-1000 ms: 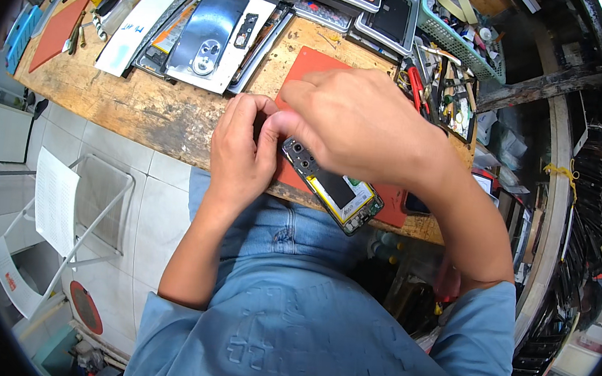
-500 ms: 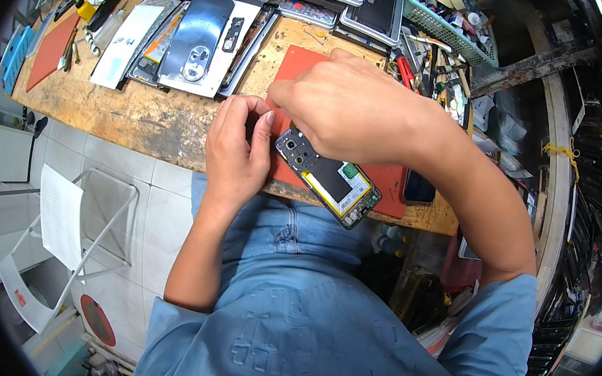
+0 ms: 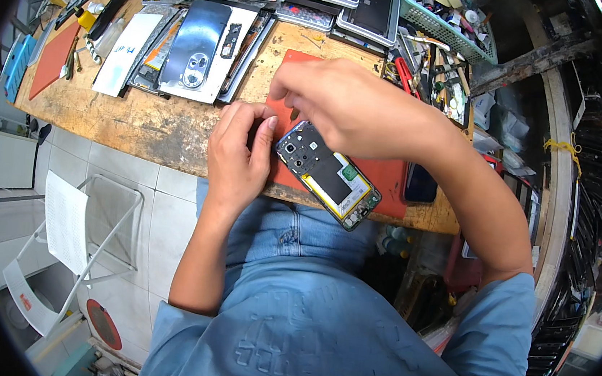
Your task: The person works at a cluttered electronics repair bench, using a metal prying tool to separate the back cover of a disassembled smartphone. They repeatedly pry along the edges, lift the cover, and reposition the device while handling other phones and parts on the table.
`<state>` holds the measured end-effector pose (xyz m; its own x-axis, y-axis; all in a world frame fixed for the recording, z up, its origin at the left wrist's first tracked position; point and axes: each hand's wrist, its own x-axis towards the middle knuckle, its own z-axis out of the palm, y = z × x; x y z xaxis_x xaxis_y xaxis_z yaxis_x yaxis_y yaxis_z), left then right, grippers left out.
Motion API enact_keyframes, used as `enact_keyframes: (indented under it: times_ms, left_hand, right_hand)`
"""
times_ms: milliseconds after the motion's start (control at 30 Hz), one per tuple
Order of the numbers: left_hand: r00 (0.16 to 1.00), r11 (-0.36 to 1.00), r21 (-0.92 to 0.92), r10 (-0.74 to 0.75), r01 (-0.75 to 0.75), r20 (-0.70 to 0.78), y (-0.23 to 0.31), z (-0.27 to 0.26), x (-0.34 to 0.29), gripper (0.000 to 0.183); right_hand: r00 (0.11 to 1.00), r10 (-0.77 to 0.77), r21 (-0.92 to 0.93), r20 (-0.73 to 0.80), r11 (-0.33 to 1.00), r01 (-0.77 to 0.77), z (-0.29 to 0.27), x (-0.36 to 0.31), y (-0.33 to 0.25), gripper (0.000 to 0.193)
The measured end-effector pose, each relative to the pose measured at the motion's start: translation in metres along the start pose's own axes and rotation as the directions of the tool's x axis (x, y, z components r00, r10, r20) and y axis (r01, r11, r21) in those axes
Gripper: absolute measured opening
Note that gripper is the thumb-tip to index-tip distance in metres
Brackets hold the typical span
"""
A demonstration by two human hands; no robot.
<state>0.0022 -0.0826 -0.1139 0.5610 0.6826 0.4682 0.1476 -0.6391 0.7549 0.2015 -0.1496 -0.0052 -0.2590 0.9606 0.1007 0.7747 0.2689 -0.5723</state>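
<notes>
An opened phone (image 3: 328, 173), back cover off, shows its dark frame, circuit parts and a yellow-edged battery area. It lies tilted over a red work mat (image 3: 387, 176) at the front edge of a wooden bench (image 3: 140, 125). My left hand (image 3: 239, 154) grips the phone's top end, thumb against its corner. My right hand (image 3: 345, 105) hovers above that same end, fingertips pinched together over it; whether they hold a small part is hidden.
A phone back cover with camera holes (image 3: 197, 47) and several screens and panels lie along the bench's left and back. A green basket (image 3: 440, 20) of tools stands back right; red-handled cutters (image 3: 402, 73) lie near it. A dark phone (image 3: 421, 184) rests right of the mat.
The phone and both hands have shifted slightly down and right in view. My right hand has lifted a little, exposing more of the phone's top end.
</notes>
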Motion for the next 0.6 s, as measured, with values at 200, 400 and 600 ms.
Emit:
enact_keyframes:
  times_ms: [200, 400, 600]
  left_hand:
    - [0.999, 1.000, -0.013, -0.005, 0.006, 0.048, -0.001, 0.002, -0.002, 0.006]
    - [0.957, 0.992, 0.075, 0.081, -0.106, 0.277, 0.005, -0.018, 0.011, 0.009]
    - [0.816, 0.885, 0.264, 0.190, -0.383, 0.546, 0.018, -0.026, 0.034, 0.011]
  right_hand:
    - [0.989, -0.029, -0.006, -0.147, 1.000, 0.028, -0.002, -0.007, 0.007, 0.014]
    - [0.986, 0.050, -0.141, -0.160, 0.987, -0.073, 0.002, -0.024, 0.021, 0.017]
    - [0.974, 0.002, -0.124, -0.228, 0.992, -0.031, 0.007, -0.026, 0.019, 0.014]
